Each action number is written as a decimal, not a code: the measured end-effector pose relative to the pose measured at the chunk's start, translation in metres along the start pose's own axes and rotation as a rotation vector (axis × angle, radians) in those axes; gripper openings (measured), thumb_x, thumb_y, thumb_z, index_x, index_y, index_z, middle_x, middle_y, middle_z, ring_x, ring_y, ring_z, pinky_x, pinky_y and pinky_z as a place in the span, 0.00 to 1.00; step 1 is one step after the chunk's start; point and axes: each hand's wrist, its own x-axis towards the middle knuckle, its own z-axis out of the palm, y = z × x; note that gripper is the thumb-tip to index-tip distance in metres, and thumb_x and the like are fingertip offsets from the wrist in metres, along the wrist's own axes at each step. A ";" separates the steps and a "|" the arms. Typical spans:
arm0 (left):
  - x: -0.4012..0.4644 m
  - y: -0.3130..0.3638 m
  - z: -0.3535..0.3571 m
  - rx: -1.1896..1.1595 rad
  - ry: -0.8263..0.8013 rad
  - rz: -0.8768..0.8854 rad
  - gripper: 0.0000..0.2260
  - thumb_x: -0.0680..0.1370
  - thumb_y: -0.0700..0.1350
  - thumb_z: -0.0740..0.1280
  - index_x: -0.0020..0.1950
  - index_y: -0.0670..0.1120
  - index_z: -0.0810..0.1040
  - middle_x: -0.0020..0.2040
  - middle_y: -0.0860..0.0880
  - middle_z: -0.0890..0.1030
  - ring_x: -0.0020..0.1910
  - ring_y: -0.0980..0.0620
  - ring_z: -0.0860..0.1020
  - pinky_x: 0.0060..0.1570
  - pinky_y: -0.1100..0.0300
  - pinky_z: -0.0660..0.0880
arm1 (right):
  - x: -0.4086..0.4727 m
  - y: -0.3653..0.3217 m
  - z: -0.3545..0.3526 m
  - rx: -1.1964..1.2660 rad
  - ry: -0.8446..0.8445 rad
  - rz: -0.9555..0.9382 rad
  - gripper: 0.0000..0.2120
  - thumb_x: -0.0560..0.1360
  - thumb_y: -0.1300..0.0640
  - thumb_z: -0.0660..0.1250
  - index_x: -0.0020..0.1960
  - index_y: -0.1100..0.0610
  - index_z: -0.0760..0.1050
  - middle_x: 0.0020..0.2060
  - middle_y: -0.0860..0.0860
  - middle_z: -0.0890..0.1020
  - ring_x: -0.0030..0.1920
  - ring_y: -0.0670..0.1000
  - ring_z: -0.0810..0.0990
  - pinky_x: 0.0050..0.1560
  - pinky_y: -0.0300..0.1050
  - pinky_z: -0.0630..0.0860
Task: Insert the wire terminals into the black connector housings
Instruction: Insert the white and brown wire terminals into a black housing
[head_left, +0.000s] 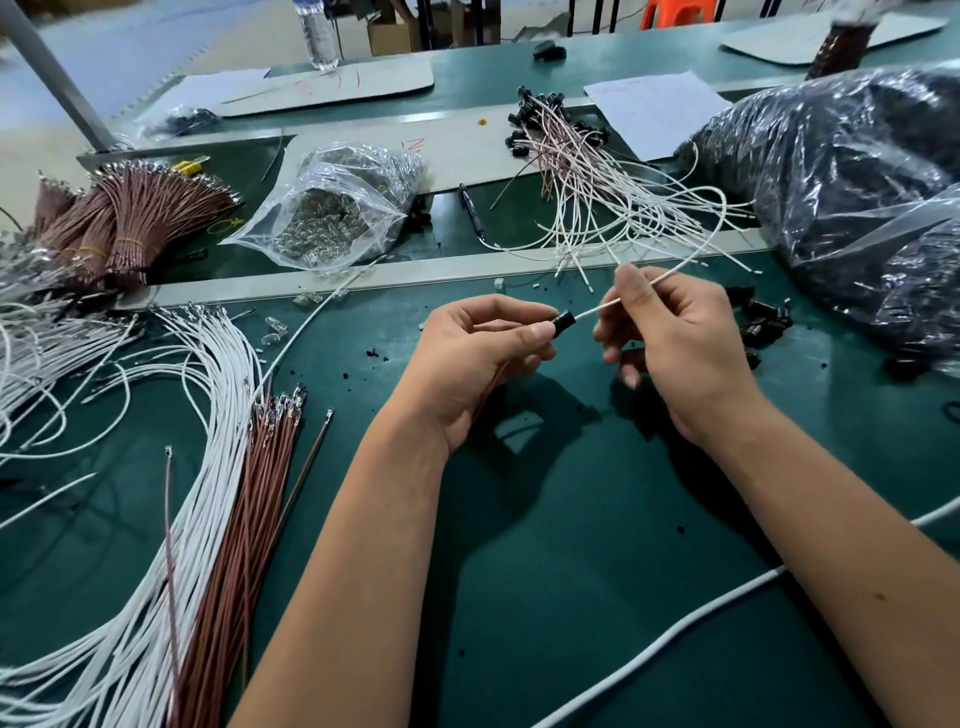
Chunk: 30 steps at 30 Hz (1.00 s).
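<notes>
While hovering over green worktop (571, 519), left hand (483, 358) pinching black connector housing (562, 322), right hand (675, 332) pinching white wire (597, 310) entering it. Red marks on cardboard sheet (332, 83) unreadable.

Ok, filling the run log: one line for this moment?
step: inserting | left hand: holds black housing | right hand: pinches white wire at housing | seated: cannot tell
</notes>
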 end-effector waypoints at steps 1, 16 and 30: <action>0.000 0.000 0.000 0.006 0.001 0.009 0.05 0.75 0.33 0.73 0.45 0.42 0.85 0.37 0.45 0.84 0.37 0.53 0.82 0.42 0.65 0.78 | 0.000 0.001 0.000 -0.044 0.004 -0.009 0.18 0.84 0.49 0.65 0.39 0.56 0.77 0.29 0.52 0.80 0.26 0.49 0.74 0.22 0.38 0.66; -0.002 -0.001 0.003 0.326 -0.069 0.231 0.11 0.71 0.31 0.76 0.49 0.43 0.84 0.41 0.45 0.86 0.38 0.51 0.82 0.44 0.57 0.80 | -0.009 -0.003 0.006 -0.294 -0.098 -0.258 0.18 0.80 0.44 0.68 0.37 0.54 0.78 0.30 0.52 0.80 0.27 0.49 0.75 0.28 0.43 0.71; 0.002 0.002 0.003 -0.181 0.034 0.116 0.08 0.75 0.33 0.71 0.50 0.45 0.81 0.46 0.46 0.87 0.37 0.53 0.82 0.40 0.63 0.77 | -0.015 -0.007 0.011 -0.133 -0.247 -0.117 0.08 0.79 0.61 0.72 0.41 0.60 0.82 0.29 0.54 0.81 0.24 0.47 0.73 0.25 0.39 0.69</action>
